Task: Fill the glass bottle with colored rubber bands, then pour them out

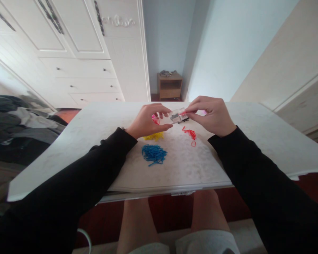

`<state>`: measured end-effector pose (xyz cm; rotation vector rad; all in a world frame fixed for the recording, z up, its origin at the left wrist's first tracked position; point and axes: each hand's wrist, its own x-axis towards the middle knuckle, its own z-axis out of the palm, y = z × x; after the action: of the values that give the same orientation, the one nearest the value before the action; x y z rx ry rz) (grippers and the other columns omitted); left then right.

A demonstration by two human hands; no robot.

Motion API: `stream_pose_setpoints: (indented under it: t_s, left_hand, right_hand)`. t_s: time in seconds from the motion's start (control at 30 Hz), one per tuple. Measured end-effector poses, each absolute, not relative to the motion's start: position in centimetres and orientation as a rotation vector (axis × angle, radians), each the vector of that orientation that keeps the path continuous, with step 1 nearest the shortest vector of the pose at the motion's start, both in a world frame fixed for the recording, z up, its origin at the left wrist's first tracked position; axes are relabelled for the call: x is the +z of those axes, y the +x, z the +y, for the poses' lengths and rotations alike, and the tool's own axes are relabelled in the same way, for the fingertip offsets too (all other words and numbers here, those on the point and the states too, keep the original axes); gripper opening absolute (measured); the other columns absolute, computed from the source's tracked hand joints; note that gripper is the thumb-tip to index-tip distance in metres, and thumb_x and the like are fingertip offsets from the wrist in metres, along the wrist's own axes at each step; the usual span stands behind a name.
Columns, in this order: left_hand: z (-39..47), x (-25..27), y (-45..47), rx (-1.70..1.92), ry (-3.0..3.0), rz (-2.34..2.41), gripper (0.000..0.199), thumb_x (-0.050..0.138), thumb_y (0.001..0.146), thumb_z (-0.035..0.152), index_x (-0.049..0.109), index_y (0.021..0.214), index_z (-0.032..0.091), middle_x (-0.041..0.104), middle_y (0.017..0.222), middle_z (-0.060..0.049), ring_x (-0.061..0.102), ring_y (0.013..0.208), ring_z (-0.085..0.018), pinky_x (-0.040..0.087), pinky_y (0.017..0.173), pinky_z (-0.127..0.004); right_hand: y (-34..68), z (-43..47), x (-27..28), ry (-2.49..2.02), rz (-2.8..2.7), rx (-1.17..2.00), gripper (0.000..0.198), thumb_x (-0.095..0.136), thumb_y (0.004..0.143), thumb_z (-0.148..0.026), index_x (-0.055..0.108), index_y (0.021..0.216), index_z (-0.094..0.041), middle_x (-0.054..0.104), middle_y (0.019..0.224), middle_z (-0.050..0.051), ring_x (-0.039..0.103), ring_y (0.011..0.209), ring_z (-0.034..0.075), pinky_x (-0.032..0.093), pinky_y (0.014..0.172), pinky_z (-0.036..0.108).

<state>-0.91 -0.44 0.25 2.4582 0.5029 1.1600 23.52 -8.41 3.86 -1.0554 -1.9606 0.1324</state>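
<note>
My left hand (154, 120) grips a small clear plastic box (175, 116) by its left end, above the table. At the box's right end, the thumb and forefinger of my right hand (210, 114) are pinched together on what looks like a red paper clip (183, 113). Below my right hand lies a loose pile of red paper clips (191, 134). A larger pile of blue paper clips (154, 154) is nearer to me. Yellow paper clips (154, 136) lie partly hidden under my left hand. Dark paper clips (185, 120) show behind the box.
Everything lies on a white table (190, 169) with its front edge close to my legs. Beyond it stand a white wardrobe (87, 76) and a small wooden nightstand (170, 86). Dark and grey clothes (18, 121) are heaped to the left. Pink bits show behind both hands.
</note>
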Motion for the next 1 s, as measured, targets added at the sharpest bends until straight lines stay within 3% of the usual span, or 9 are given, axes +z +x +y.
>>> stream_pose_setpoints:
  t_s: [0.37, 0.73, 1.0]
  left_hand:
    - [-0.6, 0.4, -0.9, 1.17, 2.433, 0.485, 0.032, 0.085, 0.077, 0.038, 0.077, 0.098, 0.017, 0.076, 0.089, -0.006, 0.068, 0.074, -0.015, 0.056, 0.067, -0.028]
    - [0.4, -0.4, -0.4, 1.268, 1.98, 0.463, 0.037, 0.086, 0.078, 0.045, 0.074, 0.098, 0.017, 0.078, 0.091, -0.006, 0.074, 0.078, -0.016, 0.059, 0.066, -0.026]
    - [0.8, -0.5, -0.7, 1.23, 1.902, 0.519, 0.035, 0.09, 0.074, 0.038, 0.072, 0.095, 0.017, 0.077, 0.088, -0.004, 0.075, 0.081, -0.017, 0.064, 0.07, -0.029]
  right_hand:
    - [22.8, -8.2, 3.0, -0.966, -1.749, 0.294, 0.01, 0.082, 0.086, -0.029, 0.077, 0.092, -0.023, 0.072, 0.09, 0.003, 0.067, 0.085, 0.02, 0.061, 0.084, 0.04]
    - [22.9, -7.9, 3.2, -0.928, -1.625, 0.061, 0.006, 0.073, 0.091, -0.025, 0.07, 0.085, -0.025, 0.069, 0.086, 0.0, 0.066, 0.082, 0.017, 0.057, 0.075, 0.034]
    - [23.0, -7.8, 3.0, -1.053, -1.725, 0.065, 0.002, 0.068, 0.089, -0.022, 0.069, 0.089, -0.023, 0.068, 0.089, 0.002, 0.064, 0.082, 0.018, 0.055, 0.072, 0.034]
